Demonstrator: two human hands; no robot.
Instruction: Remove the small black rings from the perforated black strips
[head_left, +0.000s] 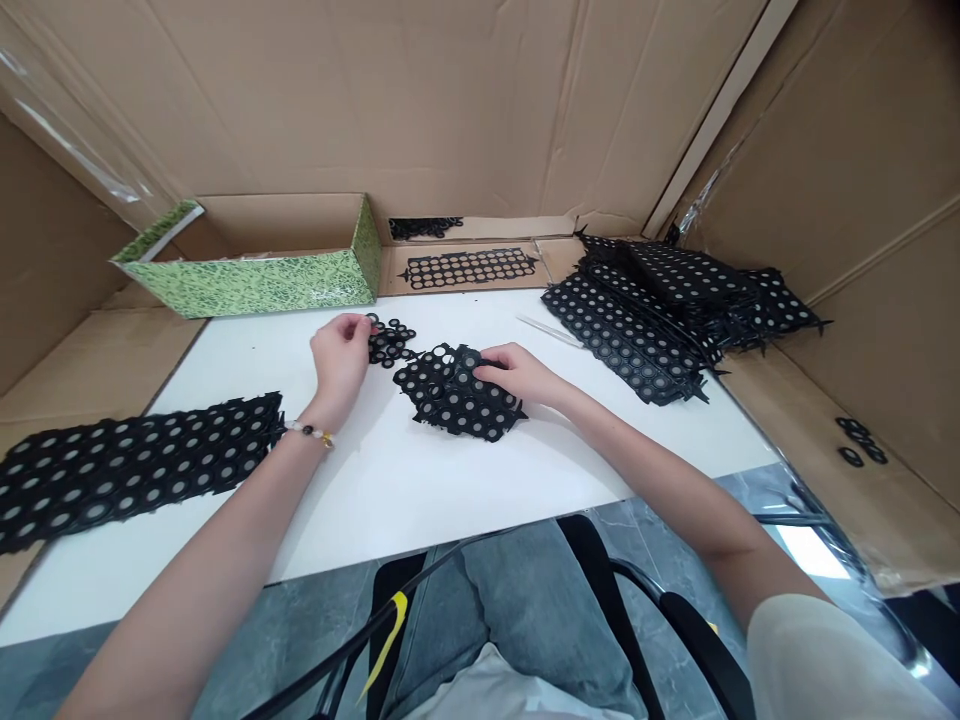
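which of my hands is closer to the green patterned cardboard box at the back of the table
Left. The left hand is just in front of the green patterned cardboard box, by the small pile of black rubber rings. The right hand rests farther right on the black perforated rubber sheet.

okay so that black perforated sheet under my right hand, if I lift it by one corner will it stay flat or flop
Probably flop: the black perforated sheet already lies rumpled under the right hand, not flat. It looks thin and mostly holes, so likely light. Its ragged edges suggest it could tear or shed rings like the loose rings by the left hand.
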